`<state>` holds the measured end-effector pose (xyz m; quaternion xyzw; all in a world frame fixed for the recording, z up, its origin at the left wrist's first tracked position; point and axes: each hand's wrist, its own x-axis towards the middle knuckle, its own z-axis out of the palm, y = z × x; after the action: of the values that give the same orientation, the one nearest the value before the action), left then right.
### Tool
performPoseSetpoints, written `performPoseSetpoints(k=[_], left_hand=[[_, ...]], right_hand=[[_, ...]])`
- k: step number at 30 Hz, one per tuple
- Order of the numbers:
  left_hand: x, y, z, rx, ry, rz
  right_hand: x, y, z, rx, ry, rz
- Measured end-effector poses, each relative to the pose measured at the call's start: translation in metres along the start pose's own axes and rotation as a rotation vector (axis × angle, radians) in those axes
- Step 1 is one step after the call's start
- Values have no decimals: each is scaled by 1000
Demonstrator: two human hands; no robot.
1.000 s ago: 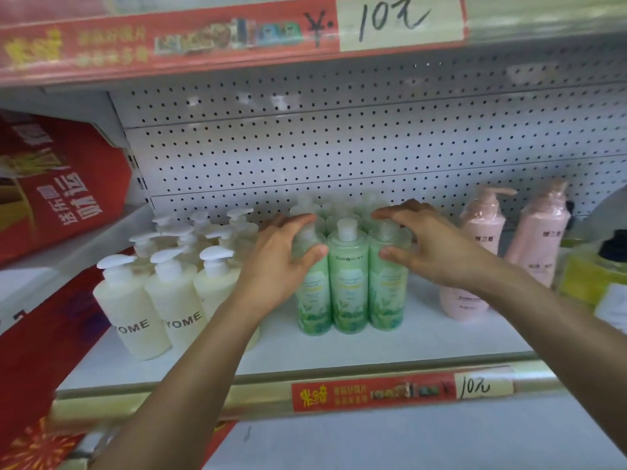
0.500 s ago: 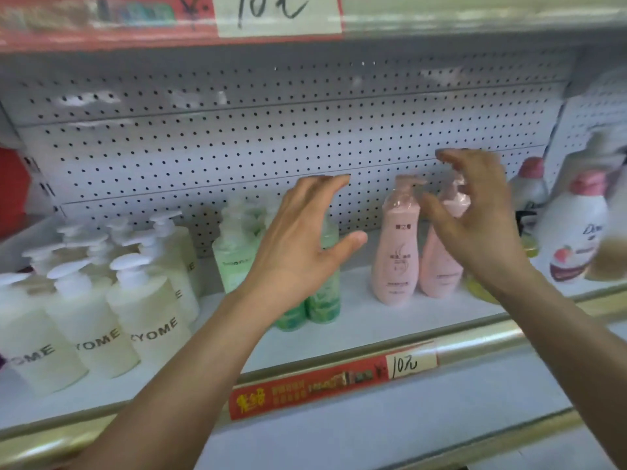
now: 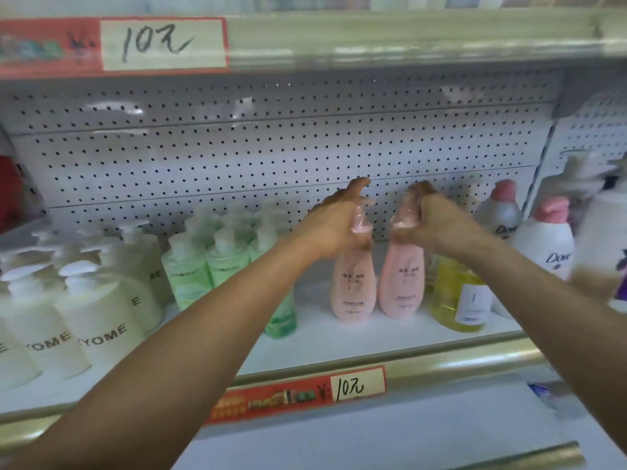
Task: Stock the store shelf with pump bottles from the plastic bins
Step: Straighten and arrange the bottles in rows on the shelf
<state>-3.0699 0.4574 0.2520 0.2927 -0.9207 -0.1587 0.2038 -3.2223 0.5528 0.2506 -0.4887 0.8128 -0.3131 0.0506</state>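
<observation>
Two pink pump bottles stand side by side on the white shelf (image 3: pixel 319 344). My left hand (image 3: pixel 334 225) grips the neck of the left pink bottle (image 3: pixel 353 290). My right hand (image 3: pixel 431 225) grips the neck of the right pink bottle (image 3: pixel 402 286). Both bottles are upright with their bases on the shelf. To their left stands a group of green pump bottles (image 3: pixel 190 269), partly hidden by my left forearm. Further left are several cream pump bottles (image 3: pixel 98 320). No plastic bin is in view.
A yellow bottle (image 3: pixel 458 296) stands just right of the pink pair, with white pink-capped bottles (image 3: pixel 546 242) beyond it. A perforated white back panel (image 3: pixel 271 157) closes the shelf. The upper shelf edge (image 3: pixel 373 39) hangs overhead. A price strip (image 3: pixel 298 395) runs along the front rail.
Both hands moved right from the green bottles and closed on the necks of the two pink bottles. The view has panned right.
</observation>
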Motion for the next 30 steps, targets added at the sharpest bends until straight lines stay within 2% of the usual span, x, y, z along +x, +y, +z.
performPoseSetpoints(k=[7,15,19,30], left_hand=[[9,-5,2,115,-11,-1],[15,-22,-11,161,-18,-126],[19,-24,-19,157,-37,-175],[26,-30,-19,107,-44,-154]], right_hand=[[3,9,-1,1,-8,-133],[-2,1,-1,-18,-44,-227],[-2,-5,1,-50,-55,-239],[0,0,3,43,-68,-200]])
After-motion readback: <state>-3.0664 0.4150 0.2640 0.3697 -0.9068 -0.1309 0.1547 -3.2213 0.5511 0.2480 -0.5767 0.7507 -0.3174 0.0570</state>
